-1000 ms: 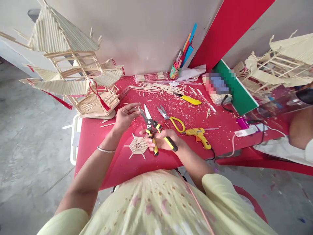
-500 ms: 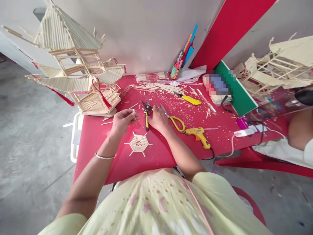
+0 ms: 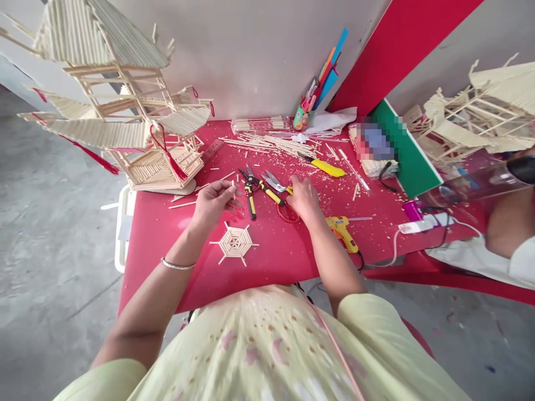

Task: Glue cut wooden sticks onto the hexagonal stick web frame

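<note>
My left hand [image 3: 214, 203] pinches a short thin wooden stick [image 3: 233, 191], held upright between thumb and fingertips just above the table. My right hand [image 3: 305, 199] is closed on the yellow handle of a pair of scissors [image 3: 275, 182], whose blades point to the left. Between the hands lie cutting pliers [image 3: 251, 201] with black and yellow handles, spread apart and touched by neither hand. Below the scissors shows a red loop [image 3: 288, 214]; what it belongs to is unclear. Nearer my body, a flat six-armed web-like piece of sticks [image 3: 234, 245] lies on the table.
A stick pagoda model [image 3: 137, 131] stands at the left. Loose sticks [image 3: 276, 145], a yellow utility knife [image 3: 328, 167] and a pen cup [image 3: 301, 118] are behind my hands. At the right lie a yellow glue gun [image 3: 343, 231] and a power strip [image 3: 424, 224]; another person's arm [image 3: 507, 223] is beyond.
My right hand has moved right from the pliers to the scissors' handle, and the pliers are now uncovered. My left hand still holds the stick in nearly the same place.
</note>
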The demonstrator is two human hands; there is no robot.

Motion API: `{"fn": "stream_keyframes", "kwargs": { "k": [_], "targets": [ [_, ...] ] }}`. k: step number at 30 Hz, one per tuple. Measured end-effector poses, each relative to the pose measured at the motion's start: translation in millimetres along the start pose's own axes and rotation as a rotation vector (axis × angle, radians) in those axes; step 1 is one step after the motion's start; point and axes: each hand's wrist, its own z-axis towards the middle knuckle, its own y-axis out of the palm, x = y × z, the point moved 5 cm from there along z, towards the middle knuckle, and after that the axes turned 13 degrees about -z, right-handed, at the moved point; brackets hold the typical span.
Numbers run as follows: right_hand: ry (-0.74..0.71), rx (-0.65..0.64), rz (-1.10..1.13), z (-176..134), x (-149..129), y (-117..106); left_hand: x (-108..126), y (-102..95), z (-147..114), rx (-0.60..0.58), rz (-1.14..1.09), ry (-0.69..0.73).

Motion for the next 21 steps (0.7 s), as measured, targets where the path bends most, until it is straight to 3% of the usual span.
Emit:
{"fn": "stream_keyframes", "kwargs": {
  "k": [3,8,10,13,15,17,21],
  "targets": [
    [0.044,0.037,0.008,17,-7,-3,2,-4.1,-2,0.024,0.03,0.017],
    [0.012,-0.024,-0.02,31,-19,-10,3,-2.9,-2,0.021,0.038,0.028],
    [0.031,0.046,0.0,33,-14,-20,3,0.0,-2,0.008,0.043,0.036],
    [0.169,0.247,0.129,28,13,-42,5,3.8,-2,-0.013,0.046,0.057],
    [0.209,0.344,0.348,19,36,-52,5,6.1,-3,-0.024,0.038,0.067],
    [0.116,0.342,0.69,6,48,-54,4,9.9,-3,-0.034,0.036,0.073],
    [-0.24,0.003,1.392,-37,18,-39,-2,21.8,-3,-0.051,0.043,0.052]
  ]
}}
